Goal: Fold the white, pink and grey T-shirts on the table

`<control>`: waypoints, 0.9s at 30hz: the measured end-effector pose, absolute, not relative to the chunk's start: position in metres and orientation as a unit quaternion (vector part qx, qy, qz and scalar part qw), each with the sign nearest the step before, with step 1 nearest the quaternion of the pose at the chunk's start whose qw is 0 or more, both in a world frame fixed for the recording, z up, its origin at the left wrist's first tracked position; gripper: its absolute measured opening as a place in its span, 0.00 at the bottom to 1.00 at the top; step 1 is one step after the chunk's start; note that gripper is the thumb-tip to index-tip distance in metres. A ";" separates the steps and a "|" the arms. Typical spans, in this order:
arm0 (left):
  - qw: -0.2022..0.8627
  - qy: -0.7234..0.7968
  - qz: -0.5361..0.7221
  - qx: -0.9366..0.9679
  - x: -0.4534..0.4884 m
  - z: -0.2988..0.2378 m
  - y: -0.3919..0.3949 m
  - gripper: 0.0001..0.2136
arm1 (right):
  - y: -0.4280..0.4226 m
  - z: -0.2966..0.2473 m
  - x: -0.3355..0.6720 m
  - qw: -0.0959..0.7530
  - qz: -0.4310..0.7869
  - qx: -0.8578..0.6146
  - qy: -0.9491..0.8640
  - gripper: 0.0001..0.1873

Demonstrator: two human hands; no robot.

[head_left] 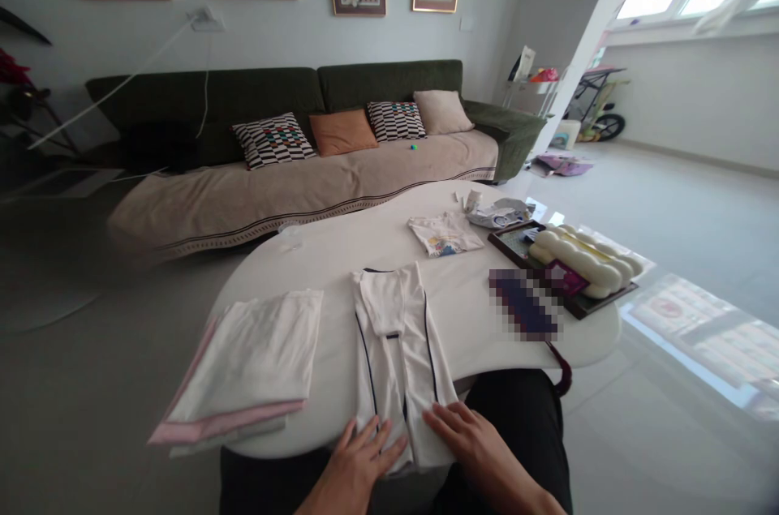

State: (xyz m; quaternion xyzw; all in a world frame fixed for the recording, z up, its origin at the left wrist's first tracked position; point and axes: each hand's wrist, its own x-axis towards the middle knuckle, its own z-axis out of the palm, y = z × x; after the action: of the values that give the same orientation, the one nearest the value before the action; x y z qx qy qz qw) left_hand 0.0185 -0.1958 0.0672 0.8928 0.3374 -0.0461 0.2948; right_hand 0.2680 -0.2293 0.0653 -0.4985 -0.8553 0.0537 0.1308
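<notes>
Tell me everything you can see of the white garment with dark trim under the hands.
The garment is white, thin cloth by its look, with two dark piping lines along its length and a short dark band across its middle. It is folded into a long narrow strip and lies flat on the white table, running from the near edge toward the sofa. The left hand and right hand press flat on its near end. Nothing else touches it.

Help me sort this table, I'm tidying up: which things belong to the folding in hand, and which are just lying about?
In hand: white garment with dark piping, pressed flat at its near end by the left hand and right hand.

Lying about: folded white and pink cloth; small printed shirt; dark tray; cream padded roll on it.
</notes>
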 end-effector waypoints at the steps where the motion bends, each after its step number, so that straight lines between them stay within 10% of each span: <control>1: 0.329 0.318 -0.061 0.887 0.014 0.083 -0.199 0.37 | -0.235 0.079 0.269 0.134 0.098 -0.485 -0.859 0.33; 8: 0.499 0.263 -0.044 0.824 0.010 0.189 -0.119 0.16 | -0.167 0.166 0.295 0.131 0.361 -0.466 -0.797 0.23; 14: 0.417 0.568 0.264 0.658 0.053 0.110 -0.010 0.12 | -0.059 0.117 0.286 0.249 0.292 -0.647 -0.659 0.19; 27: 0.277 0.614 0.375 0.637 0.047 0.037 -0.008 0.17 | -0.036 0.072 0.259 0.297 0.146 -0.695 -0.639 0.27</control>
State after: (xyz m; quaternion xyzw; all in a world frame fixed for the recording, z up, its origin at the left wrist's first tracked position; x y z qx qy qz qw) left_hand 0.0471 -0.0075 0.0375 0.6372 0.6137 0.3749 0.2771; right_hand 0.2595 -0.0360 0.0718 -0.6947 -0.6386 0.1463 0.2969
